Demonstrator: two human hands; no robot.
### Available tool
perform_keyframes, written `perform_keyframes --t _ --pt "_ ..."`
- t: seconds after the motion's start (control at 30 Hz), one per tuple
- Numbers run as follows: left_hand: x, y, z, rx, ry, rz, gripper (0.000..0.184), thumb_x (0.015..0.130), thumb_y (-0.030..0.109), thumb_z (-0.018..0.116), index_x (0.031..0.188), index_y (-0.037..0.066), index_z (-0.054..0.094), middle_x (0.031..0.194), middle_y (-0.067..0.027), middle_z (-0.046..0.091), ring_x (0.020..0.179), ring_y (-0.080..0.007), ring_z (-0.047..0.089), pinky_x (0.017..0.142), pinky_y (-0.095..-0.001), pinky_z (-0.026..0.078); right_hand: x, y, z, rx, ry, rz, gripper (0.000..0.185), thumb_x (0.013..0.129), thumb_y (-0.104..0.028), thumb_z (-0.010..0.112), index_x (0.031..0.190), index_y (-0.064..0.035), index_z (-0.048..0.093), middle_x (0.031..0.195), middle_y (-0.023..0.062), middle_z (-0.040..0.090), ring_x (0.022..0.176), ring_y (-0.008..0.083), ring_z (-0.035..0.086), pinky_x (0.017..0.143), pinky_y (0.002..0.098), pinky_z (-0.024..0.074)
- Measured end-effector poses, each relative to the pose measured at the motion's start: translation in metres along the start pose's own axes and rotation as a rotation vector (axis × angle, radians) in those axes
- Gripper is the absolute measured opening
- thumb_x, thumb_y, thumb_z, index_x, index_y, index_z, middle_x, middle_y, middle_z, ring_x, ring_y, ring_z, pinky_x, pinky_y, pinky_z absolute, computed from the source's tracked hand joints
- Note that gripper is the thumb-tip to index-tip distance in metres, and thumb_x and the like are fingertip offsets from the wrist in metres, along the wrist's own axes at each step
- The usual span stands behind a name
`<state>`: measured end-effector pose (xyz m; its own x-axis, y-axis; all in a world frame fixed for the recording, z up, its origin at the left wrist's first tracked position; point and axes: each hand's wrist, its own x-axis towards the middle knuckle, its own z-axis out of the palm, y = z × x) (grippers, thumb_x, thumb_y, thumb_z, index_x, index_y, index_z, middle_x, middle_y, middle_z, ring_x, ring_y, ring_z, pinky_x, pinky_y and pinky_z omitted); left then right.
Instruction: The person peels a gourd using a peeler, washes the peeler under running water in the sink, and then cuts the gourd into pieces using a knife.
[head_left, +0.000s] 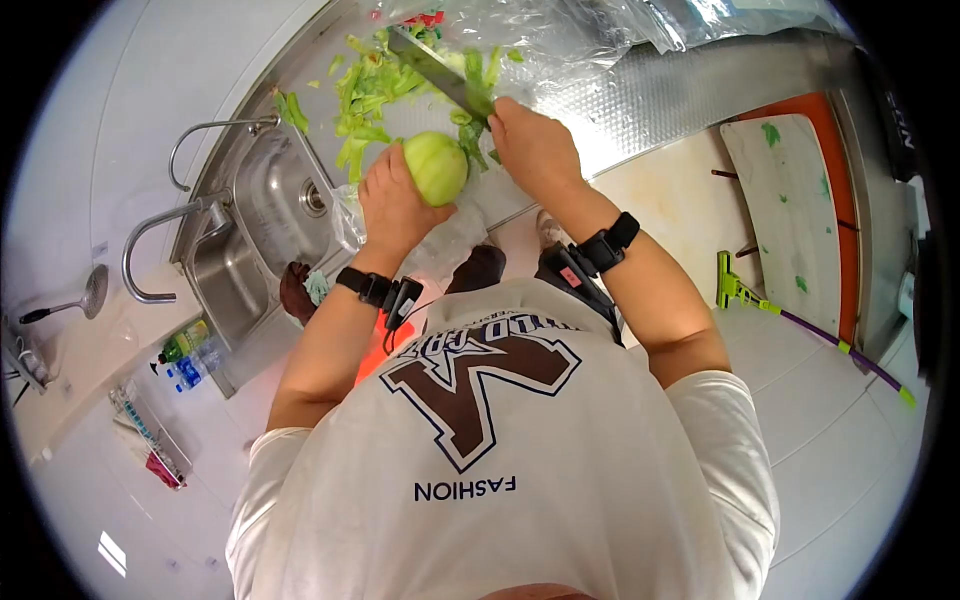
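Observation:
My left hand (393, 205) is wrapped around a round, pale green vegetable (436, 168) whose skin looks pared away. In my right hand (536, 147) is a kitchen knife (432, 68), its broad blade pointing up and to the left, beyond the vegetable. A piece of green peel (477, 88) lies against the blade near the handle, which my fingers mostly hide. The blade and the vegetable appear apart. Many green peelings (375, 90) are scattered over the counter to the left of the knife and under it.
A double steel sink (285, 190) with two curved taps (150, 250) stands at the left. Clear plastic sheeting (560, 35) covers the back of the steel counter (690, 90). At the right are a patterned board (785, 215) and a green-and-purple mop (800, 325). Bottles (190, 350) stand left.

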<state>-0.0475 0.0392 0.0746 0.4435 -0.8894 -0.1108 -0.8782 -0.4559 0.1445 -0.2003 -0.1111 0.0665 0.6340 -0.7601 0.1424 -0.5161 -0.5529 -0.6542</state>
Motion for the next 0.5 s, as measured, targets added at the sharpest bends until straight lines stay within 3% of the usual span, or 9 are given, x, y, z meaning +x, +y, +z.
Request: perform_keyframes --t 0.17,0.23,0.33,0.5 --pt "0.008 0.001 -0.001 -0.055 -0.089 -0.056 0.111 0.054 0.038 0.09 0.141 0.0 0.032 0.131 -0.0197 0.049 0.122 -0.0367 0.046 0.103 -0.0469 0.038 -0.023 0.0 0.011 -0.045 -0.113 -0.016 0.018 0.096 -0.024 0.052 0.092 -0.0062 0.053 0.079 0.0159 0.066 0.068 0.0374 0.064 0.058 0.047 0.0512" --pt "0.009 0.004 -0.001 -0.022 -0.045 -0.061 0.106 0.055 0.035 0.09 0.137 -0.004 0.036 0.125 -0.0224 0.052 0.116 -0.0379 0.051 0.098 -0.0443 0.044 -0.025 -0.012 0.004 0.022 -0.124 -0.03 0.012 0.094 -0.019 0.051 0.095 -0.0066 0.052 0.081 0.0145 0.066 0.07 0.0368 0.065 0.059 0.0463 0.0519" --pt "0.01 0.001 0.0 -0.014 -0.029 -0.05 0.106 0.055 0.036 0.09 0.137 -0.004 0.035 0.125 -0.0228 0.052 0.117 -0.038 0.051 0.099 -0.0442 0.043 -0.03 -0.013 0.014 0.01 -0.07 -0.138 0.008 0.092 -0.014 0.049 0.095 -0.0065 0.051 0.083 0.0129 0.065 0.07 0.0364 0.066 0.059 0.0461 0.0521" --pt "0.015 -0.003 0.0 -0.04 -0.081 -0.081 0.108 0.056 0.039 0.089 0.139 -0.003 0.033 0.128 -0.0221 0.05 0.121 -0.037 0.048 0.102 -0.0445 0.041 -0.027 0.004 0.037 -0.073 -0.146 -0.118 0.007 0.09 -0.012 0.049 0.095 -0.0066 0.049 0.084 0.0129 0.064 0.07 0.0364 0.066 0.058 0.0457 0.0521"
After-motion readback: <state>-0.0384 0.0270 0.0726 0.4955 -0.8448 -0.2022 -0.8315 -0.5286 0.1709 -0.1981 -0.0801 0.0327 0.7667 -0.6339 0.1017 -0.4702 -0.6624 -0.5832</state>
